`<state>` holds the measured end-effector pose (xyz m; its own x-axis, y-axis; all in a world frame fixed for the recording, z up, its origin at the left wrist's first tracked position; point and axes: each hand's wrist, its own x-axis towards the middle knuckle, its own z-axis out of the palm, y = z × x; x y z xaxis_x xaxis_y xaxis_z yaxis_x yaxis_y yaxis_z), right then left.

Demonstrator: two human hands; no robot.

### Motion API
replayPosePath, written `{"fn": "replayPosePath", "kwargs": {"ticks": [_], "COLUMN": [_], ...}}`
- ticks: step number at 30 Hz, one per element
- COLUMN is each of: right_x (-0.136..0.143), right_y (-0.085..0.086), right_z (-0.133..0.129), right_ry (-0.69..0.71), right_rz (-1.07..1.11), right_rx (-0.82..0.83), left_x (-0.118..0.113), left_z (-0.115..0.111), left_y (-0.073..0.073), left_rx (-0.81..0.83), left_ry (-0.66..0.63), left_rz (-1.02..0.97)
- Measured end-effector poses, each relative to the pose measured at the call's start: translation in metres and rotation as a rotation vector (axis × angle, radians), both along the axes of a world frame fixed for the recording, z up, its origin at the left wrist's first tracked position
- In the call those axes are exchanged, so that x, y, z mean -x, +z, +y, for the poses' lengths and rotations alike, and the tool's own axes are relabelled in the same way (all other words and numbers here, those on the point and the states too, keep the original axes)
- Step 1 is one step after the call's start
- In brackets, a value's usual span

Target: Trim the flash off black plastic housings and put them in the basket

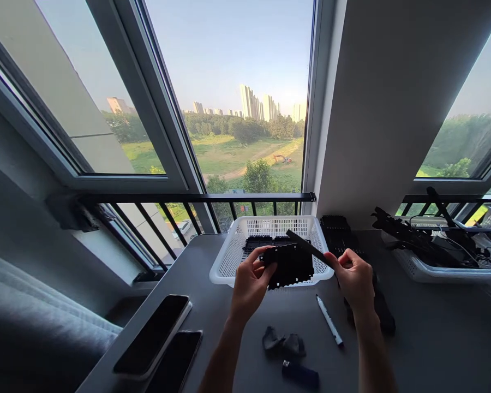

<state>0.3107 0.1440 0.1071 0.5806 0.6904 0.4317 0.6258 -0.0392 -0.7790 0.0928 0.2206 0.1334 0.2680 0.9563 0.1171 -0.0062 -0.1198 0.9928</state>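
Observation:
My left hand (pixel 249 285) is closed on the left edge of a thin black plastic panel (pixel 291 268) with small notches along its edges. Between the thumb and fingers of my right hand (pixel 355 279) is one end of a flat black strip (pixel 309 246). The strip slants up to the left across the panel's upper right part; whether the two touch I cannot tell. Behind both stands a white plastic basket (pixel 221 268), with more black notched pieces (pixel 257 243) inside. A white marker pen (pixel 329 321) lies on the table below my right hand.
On the grey table (pixel 213 338) lie two phone-like slabs (pixel 153 335), a crumpled dark cloth-like thing (pixel 283 343) and a dark blue lighter-like object (pixel 300 374). Black pieces (pixel 337 232) are stacked beside the basket. Another white basket (pixel 429 273) at right holds dark parts and cables. A railing (pixel 196 198) runs along the window.

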Motion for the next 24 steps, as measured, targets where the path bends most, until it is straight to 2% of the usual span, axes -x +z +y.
{"fn": "replayPosePath", "kwargs": {"ticks": [4, 8, 11, 17, 19, 24], "right_x": [-0.009, 0.018, 0.032, 0.007, 0.006, 0.032], "right_y": [0.000, 0.004, 0.006, 0.003, 0.004, 0.008], "right_z": [-0.005, -0.005, -0.002, -0.002, -0.003, -0.003], "right_ry": [-0.037, 0.096, 0.106, -0.018, -0.017, 0.071], "right_rz": [0.025, 0.062, 0.005, 0.007, 0.003, -0.040], "right_rx": [-0.035, 0.028, 0.095, 0.051, 0.040, 0.114], "left_x": [0.000, -0.009, -0.009, 0.003, 0.002, -0.010], "left_z": [0.003, 0.001, 0.000, 0.005, 0.005, 0.000], "left_y": [0.000, -0.006, -0.006, 0.003, 0.002, -0.004], "left_rx": [-0.005, 0.006, 0.020, 0.045, 0.047, 0.036], "left_ry": [0.044, -0.031, -0.060, 0.002, 0.005, -0.045], "left_rz": [-0.005, -0.004, -0.020, -0.038, -0.040, -0.028]}}
